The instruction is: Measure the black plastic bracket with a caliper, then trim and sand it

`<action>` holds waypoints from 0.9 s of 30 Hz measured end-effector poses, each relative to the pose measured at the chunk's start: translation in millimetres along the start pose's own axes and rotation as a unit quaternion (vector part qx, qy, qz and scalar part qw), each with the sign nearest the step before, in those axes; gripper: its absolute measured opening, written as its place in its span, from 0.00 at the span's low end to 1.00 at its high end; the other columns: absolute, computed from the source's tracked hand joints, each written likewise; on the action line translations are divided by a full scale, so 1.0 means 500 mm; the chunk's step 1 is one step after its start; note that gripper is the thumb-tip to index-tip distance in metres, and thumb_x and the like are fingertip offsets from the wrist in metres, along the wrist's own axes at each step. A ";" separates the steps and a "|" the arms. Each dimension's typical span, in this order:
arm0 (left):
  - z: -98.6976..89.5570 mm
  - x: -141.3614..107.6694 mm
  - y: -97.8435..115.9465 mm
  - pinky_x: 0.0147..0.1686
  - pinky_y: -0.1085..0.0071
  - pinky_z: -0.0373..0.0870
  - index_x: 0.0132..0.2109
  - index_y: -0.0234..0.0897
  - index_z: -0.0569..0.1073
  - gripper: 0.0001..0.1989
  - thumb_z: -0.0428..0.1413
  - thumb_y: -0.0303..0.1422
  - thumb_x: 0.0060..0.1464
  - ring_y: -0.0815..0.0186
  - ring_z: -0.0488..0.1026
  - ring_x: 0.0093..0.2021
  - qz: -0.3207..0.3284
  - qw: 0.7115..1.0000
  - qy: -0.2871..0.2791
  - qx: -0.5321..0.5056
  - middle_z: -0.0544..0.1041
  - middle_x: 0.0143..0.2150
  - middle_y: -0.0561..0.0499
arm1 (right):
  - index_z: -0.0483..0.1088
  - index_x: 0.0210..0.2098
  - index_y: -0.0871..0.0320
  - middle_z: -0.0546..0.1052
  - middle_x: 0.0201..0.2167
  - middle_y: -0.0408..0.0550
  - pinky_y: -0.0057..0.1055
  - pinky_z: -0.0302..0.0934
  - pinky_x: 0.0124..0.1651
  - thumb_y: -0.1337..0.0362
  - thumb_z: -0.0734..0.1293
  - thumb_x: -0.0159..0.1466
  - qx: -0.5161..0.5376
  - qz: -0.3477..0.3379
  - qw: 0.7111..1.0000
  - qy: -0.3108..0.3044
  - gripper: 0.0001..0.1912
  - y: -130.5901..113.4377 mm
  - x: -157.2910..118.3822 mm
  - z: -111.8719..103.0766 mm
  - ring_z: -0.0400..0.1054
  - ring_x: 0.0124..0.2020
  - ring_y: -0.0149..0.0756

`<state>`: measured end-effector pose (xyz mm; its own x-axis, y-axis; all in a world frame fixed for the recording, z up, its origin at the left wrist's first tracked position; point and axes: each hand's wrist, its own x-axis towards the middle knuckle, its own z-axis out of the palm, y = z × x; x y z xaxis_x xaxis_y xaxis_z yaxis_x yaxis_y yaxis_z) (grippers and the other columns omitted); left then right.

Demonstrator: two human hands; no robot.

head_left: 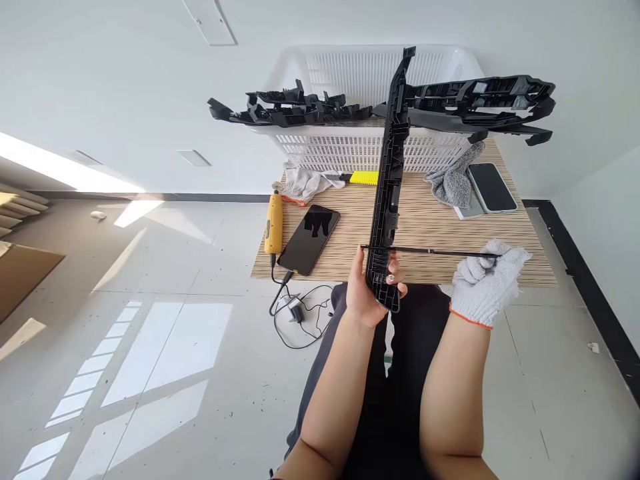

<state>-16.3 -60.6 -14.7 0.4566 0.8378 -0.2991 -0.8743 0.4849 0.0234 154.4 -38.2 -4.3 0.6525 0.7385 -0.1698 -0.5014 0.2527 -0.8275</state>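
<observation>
My left hand (364,293), bare with a ring on one finger, is closed around the lower end of a long black plastic trim part (389,193). The part stands nearly upright in the view, its ribbed side facing me. My right hand (487,283) wears a white knitted glove with an orange cuff edge. Its fingers are closed on one end of a long thin black strip (450,253). The strip runs level leftward across the trim part, just above my left hand. Whether it is stiff or soft, I cannot tell.
A white plastic basket (330,148) bears more black trim parts (480,100). On the striped table (345,267) lie a yellow power tool (273,223), a dark phone (309,240), a glove (305,183), a yellow-handled tool (364,177), a grey cloth (453,180) and a pale-cased phone (493,187). Cables (300,317) hang left.
</observation>
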 end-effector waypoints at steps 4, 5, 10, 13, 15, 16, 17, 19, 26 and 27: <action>-0.003 0.004 -0.005 0.26 0.73 0.71 0.44 0.28 0.72 0.32 0.37 0.52 0.69 0.74 0.65 0.23 0.006 1.000 -0.013 -0.014 0.68 0.28 0.53 | 0.64 0.29 0.58 0.55 0.22 0.34 0.20 0.40 0.15 0.49 0.59 0.71 0.008 -0.005 1.000 -0.009 0.21 0.002 0.004 -0.006 0.43 0.15 0.18; -0.003 0.004 -0.005 0.26 0.73 0.72 0.44 0.27 0.72 0.32 0.37 0.52 0.69 0.74 0.65 0.23 0.006 1.000 -0.014 -0.017 0.68 0.28 0.53 | 0.65 0.30 0.58 0.55 0.22 0.34 0.20 0.40 0.15 0.48 0.60 0.70 0.009 -0.005 1.000 -0.011 0.21 0.002 0.004 -0.007 0.43 0.15 0.18; 0.000 0.003 -0.004 0.26 0.74 0.71 0.45 0.26 0.73 0.34 0.36 0.54 0.68 0.74 0.65 0.23 -0.009 1.000 -0.020 -0.015 0.67 0.27 0.54 | 0.66 0.31 0.58 0.55 0.22 0.34 0.20 0.39 0.15 0.48 0.60 0.70 -0.006 -0.003 1.000 -0.015 0.21 -0.005 0.002 -0.010 0.43 0.15 0.19; 0.001 0.005 -0.006 0.24 0.75 0.70 0.47 0.26 0.73 0.37 0.37 0.58 0.66 0.74 0.65 0.23 -0.014 1.000 -0.020 -0.017 0.66 0.27 0.54 | 0.66 0.31 0.58 0.54 0.22 0.34 0.20 0.39 0.15 0.48 0.61 0.70 -0.008 -0.008 1.000 -0.013 0.20 -0.008 0.001 -0.010 0.43 0.15 0.19; 0.000 0.006 -0.007 0.24 0.75 0.70 0.47 0.26 0.73 0.38 0.38 0.60 0.65 0.75 0.64 0.22 -0.013 0.999 -0.018 -0.024 0.66 0.27 0.54 | 0.65 0.31 0.58 0.54 0.22 0.34 0.19 0.39 0.15 0.48 0.60 0.70 -0.001 -0.007 1.000 -0.009 0.21 -0.008 0.000 -0.008 0.42 0.15 0.19; 0.000 0.006 -0.008 0.24 0.76 0.70 0.47 0.26 0.73 0.38 0.39 0.60 0.65 0.75 0.64 0.22 -0.012 0.999 -0.017 -0.028 0.66 0.27 0.55 | 0.65 0.30 0.58 0.54 0.22 0.34 0.19 0.39 0.15 0.47 0.60 0.70 0.003 -0.005 1.000 -0.007 0.21 -0.008 0.000 -0.007 0.42 0.15 0.18; 0.000 0.006 -0.008 0.24 0.76 0.70 0.47 0.26 0.73 0.38 0.39 0.60 0.65 0.75 0.64 0.22 -0.012 0.999 -0.019 -0.031 0.66 0.27 0.55 | 0.65 0.30 0.58 0.54 0.21 0.34 0.19 0.40 0.15 0.47 0.60 0.70 0.007 -0.004 1.000 -0.005 0.22 -0.008 0.000 -0.006 0.41 0.15 0.18; 0.000 0.005 -0.007 0.24 0.76 0.70 0.47 0.25 0.72 0.38 0.38 0.60 0.65 0.75 0.64 0.22 -0.012 0.999 -0.023 -0.032 0.66 0.27 0.55 | 0.65 0.29 0.58 0.54 0.21 0.34 0.19 0.41 0.15 0.48 0.59 0.71 0.012 -0.006 1.000 0.001 0.22 -0.009 -0.001 -0.004 0.41 0.15 0.18; 0.002 0.001 -0.006 0.24 0.75 0.70 0.47 0.28 0.73 0.38 0.39 0.60 0.64 0.74 0.63 0.22 -0.008 1.000 -0.015 -0.021 0.65 0.26 0.55 | 0.65 0.29 0.58 0.54 0.21 0.34 0.18 0.41 0.15 0.49 0.62 0.69 0.004 -0.014 1.000 -0.010 0.20 -0.009 -0.004 -0.003 0.42 0.15 0.17; 0.003 0.002 -0.007 0.24 0.75 0.69 0.47 0.28 0.73 0.37 0.40 0.60 0.64 0.74 0.62 0.22 -0.008 1.000 -0.009 -0.024 0.65 0.26 0.55 | 0.65 0.29 0.58 0.53 0.21 0.34 0.18 0.41 0.15 0.49 0.61 0.69 0.008 -0.016 1.000 -0.008 0.20 -0.009 -0.004 -0.003 0.41 0.15 0.17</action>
<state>-12.6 -60.9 -13.9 0.4735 0.8346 -0.2814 -0.8733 0.4865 -0.0265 156.2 -41.7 -1.3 0.6590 0.7400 -0.1346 -0.4895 0.2861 -0.8237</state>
